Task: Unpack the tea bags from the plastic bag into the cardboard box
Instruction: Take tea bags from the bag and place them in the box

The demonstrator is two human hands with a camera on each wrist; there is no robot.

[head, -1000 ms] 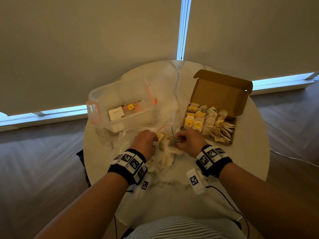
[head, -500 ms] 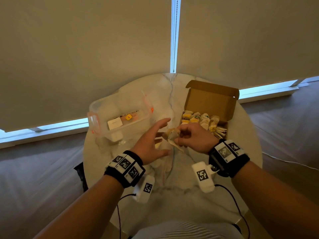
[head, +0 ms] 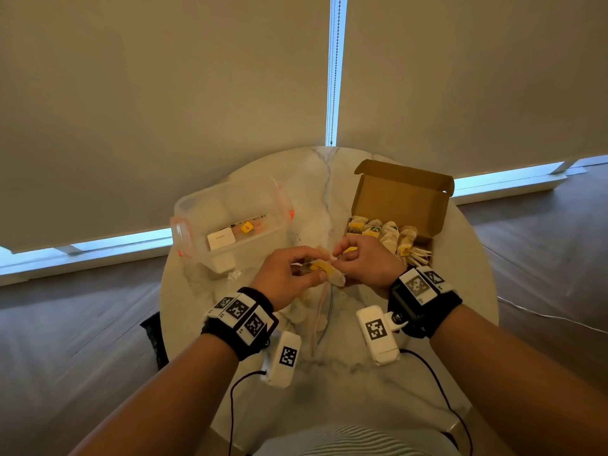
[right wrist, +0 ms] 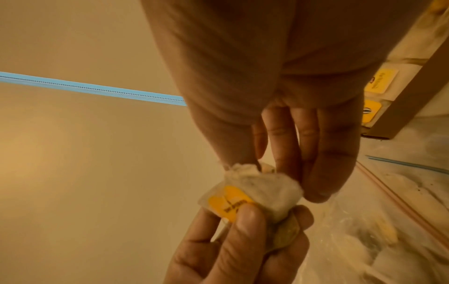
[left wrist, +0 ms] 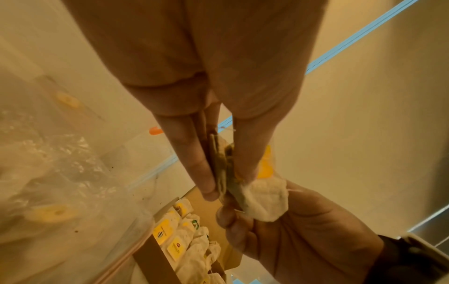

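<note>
A pale tea bag [head: 332,274] with a yellow tag [right wrist: 228,203] is held above the table between both hands. My left hand [head: 312,268] pinches its tag end between thumb and fingers [left wrist: 201,173]. My right hand [head: 339,255] pinches the other, crumpled end [right wrist: 245,170]. The clear plastic bag [head: 316,311], with more tea bags inside, lies on the table under the hands. The open cardboard box [head: 401,199] stands at the right, just beyond my right hand. Rows of tea bags [head: 385,232] fill its bottom.
A clear plastic container [head: 230,218] with orange clips stands at the back left of the round marble table [head: 329,383], holding a white card and a yellow tag. Roller blinds hang behind the table. Cables run from the wrist cameras toward me.
Both hands rose from the plastic bag. The right hand lifted a tea bag out, and the left hand, open half a second ago, now pinches its tag end.
</note>
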